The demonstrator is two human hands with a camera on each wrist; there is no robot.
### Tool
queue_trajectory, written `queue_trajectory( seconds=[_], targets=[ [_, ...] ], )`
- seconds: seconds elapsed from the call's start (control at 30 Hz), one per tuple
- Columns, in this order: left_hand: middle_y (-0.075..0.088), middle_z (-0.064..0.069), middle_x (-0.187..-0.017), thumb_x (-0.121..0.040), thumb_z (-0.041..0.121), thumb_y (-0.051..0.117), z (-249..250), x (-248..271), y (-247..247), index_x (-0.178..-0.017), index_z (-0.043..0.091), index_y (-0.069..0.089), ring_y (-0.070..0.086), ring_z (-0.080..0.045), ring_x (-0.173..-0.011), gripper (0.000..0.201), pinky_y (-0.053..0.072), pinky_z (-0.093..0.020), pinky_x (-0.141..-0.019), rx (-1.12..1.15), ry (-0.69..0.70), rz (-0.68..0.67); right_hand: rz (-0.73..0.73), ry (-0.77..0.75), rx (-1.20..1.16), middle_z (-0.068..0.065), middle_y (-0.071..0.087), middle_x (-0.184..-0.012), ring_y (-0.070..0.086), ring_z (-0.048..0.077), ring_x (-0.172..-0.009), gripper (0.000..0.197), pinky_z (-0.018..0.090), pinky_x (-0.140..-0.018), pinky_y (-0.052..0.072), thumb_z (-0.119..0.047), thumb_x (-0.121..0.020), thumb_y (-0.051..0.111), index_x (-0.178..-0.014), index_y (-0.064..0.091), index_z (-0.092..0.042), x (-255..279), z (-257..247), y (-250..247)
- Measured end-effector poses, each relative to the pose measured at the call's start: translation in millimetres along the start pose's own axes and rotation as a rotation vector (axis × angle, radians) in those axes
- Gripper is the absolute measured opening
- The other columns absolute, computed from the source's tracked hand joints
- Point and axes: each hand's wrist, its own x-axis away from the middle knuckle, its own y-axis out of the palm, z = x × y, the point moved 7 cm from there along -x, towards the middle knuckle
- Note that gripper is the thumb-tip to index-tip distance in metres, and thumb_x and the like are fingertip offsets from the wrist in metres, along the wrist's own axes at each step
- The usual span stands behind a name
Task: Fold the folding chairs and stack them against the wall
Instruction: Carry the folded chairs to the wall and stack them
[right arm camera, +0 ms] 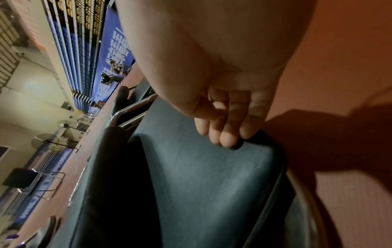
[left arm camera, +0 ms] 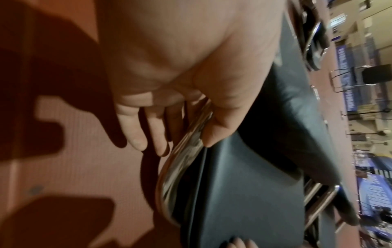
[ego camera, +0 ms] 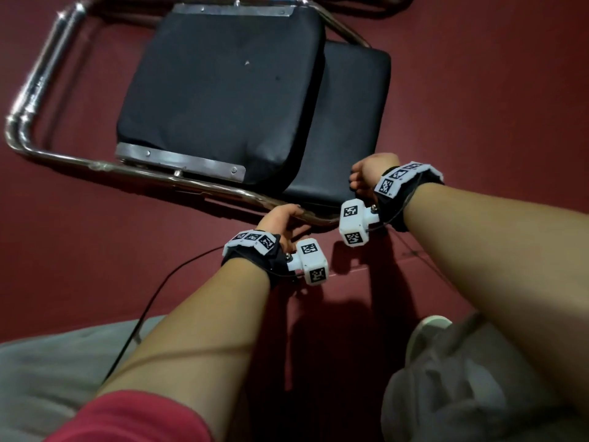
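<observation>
Left hand (ego camera: 280, 220) grips the chair frame (ego camera: 95, 165); right hand (ego camera: 371, 175) grips the backrest (ego camera: 350, 122).

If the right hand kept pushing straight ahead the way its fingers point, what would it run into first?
Probably the black backrest pad: the right hand already curls its fingers over that pad's edge, so nothing lies between them.

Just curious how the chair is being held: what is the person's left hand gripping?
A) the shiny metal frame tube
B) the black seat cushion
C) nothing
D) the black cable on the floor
A: in the left wrist view the left hand wraps its thumb and fingers around the chrome frame tube beside the black cushion.
</observation>
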Motion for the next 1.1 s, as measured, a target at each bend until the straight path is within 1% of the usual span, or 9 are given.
queue_trajectory(
  seconds=[0.13,0.2,0.33,0.53,0.73,0.83,0.93,1.03,1.1],
  targets=[
    [0.069,-0.006,-0.113,-0.093,0.015,0.056,-17,-7,23,-0.086,0.017,0.058,0.07,-0.023,-0.086,0.007,0.053,-0.033,-0.062,-0.018,-0.09,-0.047,0.097,-0.005,0.09,0.01,0.06,-0.064,0.056,0.021,-0.045,0.02,0.026,-0.051,0.049,-0.007,-0.094,0.049,-0.077,0.058,-0.005,-9,3,-30],
    [0.073,-0.014,-0.099,-0.094,0.015,0.054,-24,-8,37,-0.091,0.011,0.058,0.073,-0.025,-0.07,0.007,0.057,-0.033,-0.055,0.005,-0.142,-0.09,0.112,-0.031,0.111,0.013,0.062,-0.067,0.057,0.024,-0.052,0.018,0.031,-0.055,0.052,-0.006,-0.093,0.051,-0.078,0.059,-0.002,-9,0,-41],
    [0.065,-0.014,-0.059,-0.098,0.014,0.046,-29,-9,53,-0.088,0.003,0.052,0.061,-0.026,-0.056,0.016,0.054,-0.032,-0.053,0.111,-0.166,-0.103,0.099,0.001,0.197,0.017,0.062,-0.072,0.058,0.025,-0.051,0.018,0.023,-0.039,0.044,-0.004,-0.096,0.048,-0.081,0.058,0.002,-11,10,-66],
    [0.063,-0.021,-0.071,-0.1,0.01,0.037,-23,-10,59,-0.087,-0.001,0.048,0.059,-0.03,-0.035,0.019,0.047,-0.044,-0.029,0.152,-0.135,-0.057,0.068,0.071,0.279,0.017,0.067,-0.097,0.064,0.028,-0.062,0.016,0.022,-0.033,0.042,-0.004,-0.098,0.045,-0.087,0.056,0.0,-12,35,-83],
    [0.066,-0.021,-0.074,-0.094,0.006,0.042,-15,0,58,-0.083,0.004,0.052,0.063,-0.034,-0.071,0.015,0.055,-0.04,-0.046,0.089,-0.078,-0.048,0.006,0.141,0.344,0.013,0.068,-0.087,0.064,0.025,-0.062,0.021,0.024,-0.044,0.047,-0.009,-0.1,0.046,-0.089,0.061,0.0,-16,42,-70],
    [0.066,-0.016,-0.061,-0.093,0.003,0.044,-3,11,55,-0.08,0.001,0.054,0.067,-0.031,-0.053,0.017,0.055,-0.038,-0.045,0.059,-0.028,-0.053,-0.002,0.145,0.358,0.009,0.067,-0.078,0.067,0.026,-0.074,0.026,0.035,-0.072,0.051,-0.01,-0.099,0.048,-0.078,0.06,-0.001,-21,40,-59],
    [0.065,-0.012,-0.078,-0.091,0.001,0.045,11,20,49,-0.08,0.002,0.057,0.066,-0.025,-0.045,0.016,0.053,-0.028,-0.04,0.009,0.025,-0.067,0.024,0.12,0.327,0.009,0.066,-0.073,0.065,0.03,-0.079,0.024,0.04,-0.079,0.049,-0.012,-0.097,0.05,-0.077,0.058,-0.002,-28,37,-50],
    [0.064,-0.006,-0.08,-0.087,0.002,0.046,23,28,34,-0.08,0.004,0.059,0.067,-0.023,-0.055,0.015,0.052,-0.027,-0.046,-0.043,0.064,-0.041,-0.003,0.107,0.264,0.013,0.069,-0.085,0.068,0.032,-0.098,0.023,0.045,-0.093,0.053,-0.012,-0.101,0.044,-0.097,0.062,0.002,-28,34,-38],
    [0.063,-0.009,-0.081,-0.084,0.002,0.045,32,32,18,-0.078,0.002,0.058,0.066,-0.027,-0.06,0.014,0.054,-0.029,-0.046,-0.041,0.083,-0.014,-0.012,0.093,0.142,0.017,0.066,-0.104,0.068,0.033,-0.096,0.028,0.046,-0.087,0.053,-0.014,-0.103,0.04,-0.122,0.056,0.0,-27,32,-25]
  ],
)
